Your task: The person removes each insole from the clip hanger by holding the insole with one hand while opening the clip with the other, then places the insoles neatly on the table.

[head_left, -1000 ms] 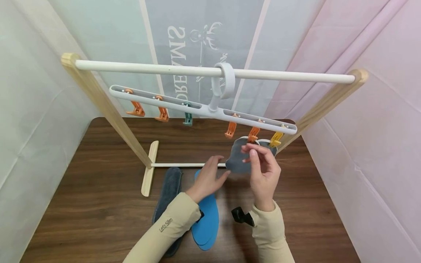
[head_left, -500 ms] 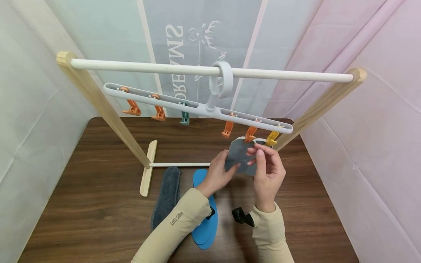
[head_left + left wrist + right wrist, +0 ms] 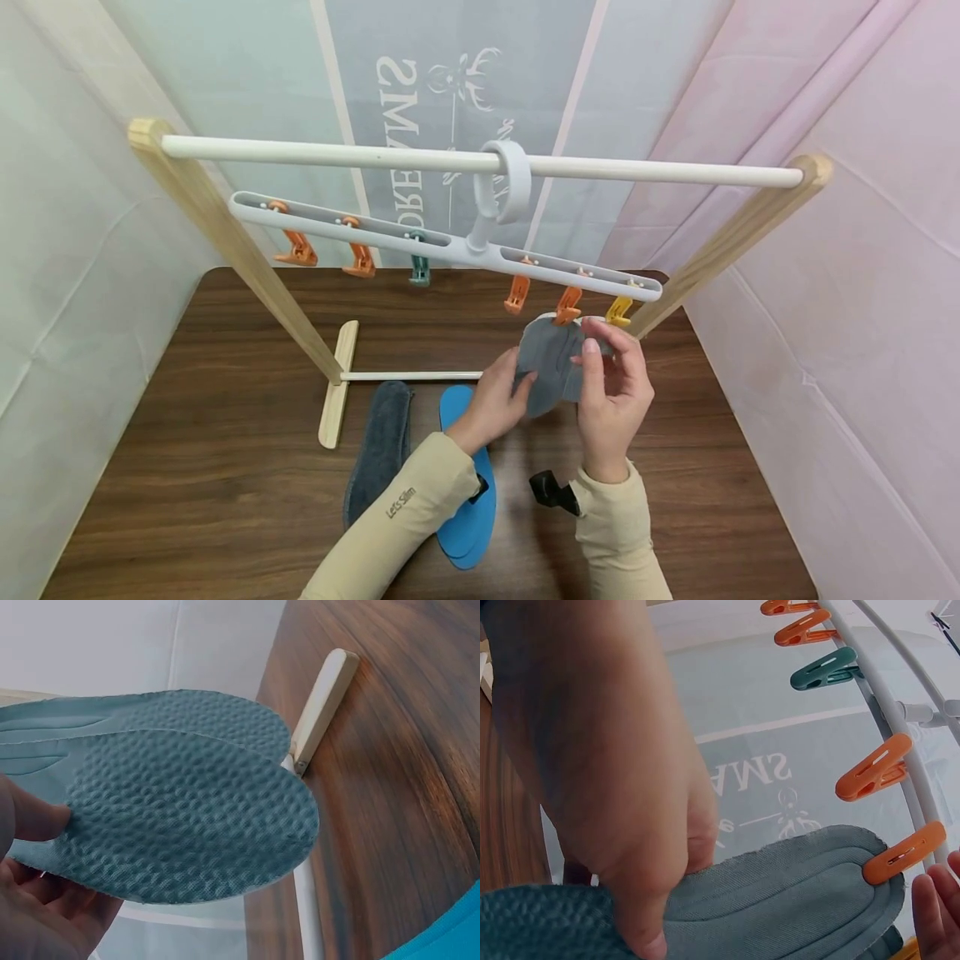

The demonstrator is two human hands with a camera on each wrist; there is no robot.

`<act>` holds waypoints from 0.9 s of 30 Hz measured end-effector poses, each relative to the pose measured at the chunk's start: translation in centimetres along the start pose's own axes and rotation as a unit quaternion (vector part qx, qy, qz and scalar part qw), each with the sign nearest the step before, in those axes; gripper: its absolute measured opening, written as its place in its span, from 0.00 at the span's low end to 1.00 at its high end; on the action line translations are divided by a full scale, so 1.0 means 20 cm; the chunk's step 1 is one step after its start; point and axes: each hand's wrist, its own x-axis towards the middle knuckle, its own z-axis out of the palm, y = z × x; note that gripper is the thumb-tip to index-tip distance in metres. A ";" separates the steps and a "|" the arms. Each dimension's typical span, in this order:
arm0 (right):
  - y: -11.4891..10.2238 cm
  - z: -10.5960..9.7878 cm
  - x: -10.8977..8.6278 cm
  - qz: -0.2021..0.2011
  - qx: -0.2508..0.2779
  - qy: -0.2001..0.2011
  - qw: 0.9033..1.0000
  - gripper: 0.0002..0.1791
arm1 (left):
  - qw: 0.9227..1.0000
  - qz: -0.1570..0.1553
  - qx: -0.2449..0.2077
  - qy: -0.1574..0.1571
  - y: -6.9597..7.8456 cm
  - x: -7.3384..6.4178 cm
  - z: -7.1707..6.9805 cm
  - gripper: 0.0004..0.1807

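A grey insole point(image 3: 546, 362) hangs from an orange clip point(image 3: 567, 306) on the white hanger point(image 3: 487, 250). My left hand point(image 3: 489, 406) pinches its left edge, thumb on the face and fingers behind, as the left wrist view shows. Beside and partly behind it is a second grey insole point(image 3: 206, 712), below the yellow clip point(image 3: 618, 311). In front of the insoles my right hand point(image 3: 613, 392) is raised with loosely bent fingers, close to the orange clip. The right wrist view shows the fingertips point(image 3: 930, 907) beside that clip, apart from it and holding nothing.
The hanger hooks over a white rail point(image 3: 322, 156) between wooden posts. Left of the insoles hang another orange clip point(image 3: 517, 294), a green clip point(image 3: 420, 269) and more orange ones. Blue insoles point(image 3: 468, 525) and a dark plush insole point(image 3: 378, 450) lie on the wooden table point(image 3: 225, 467).
My left hand has moved right and taken hold of the insole's edge, turning its face. The right hand has shifted slightly right. The hanger has swung a little to the left.
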 end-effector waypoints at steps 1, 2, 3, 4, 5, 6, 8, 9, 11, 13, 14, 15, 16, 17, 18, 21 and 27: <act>0.00 0.00 0.00 0.001 -0.009 0.000 1.000 0.11 | 1.000 0.000 0.000 -0.006 0.00 0.00 0.00 0.23; 0.00 0.00 0.00 0.003 -0.020 0.000 1.000 0.12 | 1.000 0.000 0.001 -0.012 0.00 0.00 0.00 0.23; 0.00 0.00 0.00 0.008 -0.028 -0.002 1.000 0.12 | 1.000 0.000 0.001 -0.018 0.00 -0.01 0.00 0.24; 0.00 0.00 0.00 0.016 -0.035 -0.004 0.999 0.13 | 1.000 0.000 0.004 -0.022 -0.01 -0.01 0.00 0.24; 0.00 0.00 0.00 0.024 -0.042 -0.008 0.999 0.14 | 1.000 0.000 0.007 -0.025 -0.01 -0.01 -0.01 0.24; 0.00 0.00 0.00 0.033 -0.049 -0.014 0.998 0.14 | 1.000 0.002 0.010 -0.028 -0.01 -0.02 -0.01 0.24; 0.01 0.00 0.01 0.052 -0.059 -0.029 0.996 0.16 | 0.999 0.009 0.019 -0.030 -0.01 -0.02 -0.01 0.24; 0.01 0.00 0.02 0.062 -0.062 -0.037 0.995 0.17 | 0.999 0.010 0.022 -0.032 -0.01 -0.03 -0.01 0.24; 0.00 0.00 0.03 0.078 -0.065 -0.055 0.993 0.18 | 0.999 0.009 0.025 -0.038 -0.01 -0.03 -0.01 0.24; 0.00 0.00 0.04 0.090 -0.064 -0.075 0.991 0.19 | 0.999 0.013 0.026 -0.043 -0.01 -0.04 -0.01 0.24; 0.00 0.00 0.05 0.094 -0.062 -0.085 0.990 0.19 | 0.999 0.011 0.025 -0.047 0.00 -0.04 -0.02 0.25; 0.00 0.00 0.06 0.097 -0.059 -0.093 0.989 0.19 | 0.998 0.012 0.025 -0.049 0.00 -0.04 -0.02 0.25; 0.00 0.00 0.07 0.100 -0.056 -0.101 0.988 0.19 | 0.998 0.013 0.027 -0.049 0.00 -0.04 -0.02 0.25; 0.00 0.00 0.08 0.103 -0.055 -0.108 0.987 0.19 | 0.998 0.016 0.027 -0.049 0.00 -0.05 -0.02 0.24; 0.00 0.00 0.08 0.106 -0.050 -0.114 0.987 0.19 | 0.998 0.018 0.028 -0.047 0.00 -0.05 -0.02 0.24; 0.00 0.00 0.11 0.120 -0.028 -0.127 0.984 0.20 | 0.998 0.024 0.031 -0.043 0.01 -0.05 -0.02 0.24; -0.01 0.02 0.14 0.149 0.011 -0.159 0.976 0.19 | 0.998 0.030 0.030 -0.049 0.01 -0.06 -0.02 0.25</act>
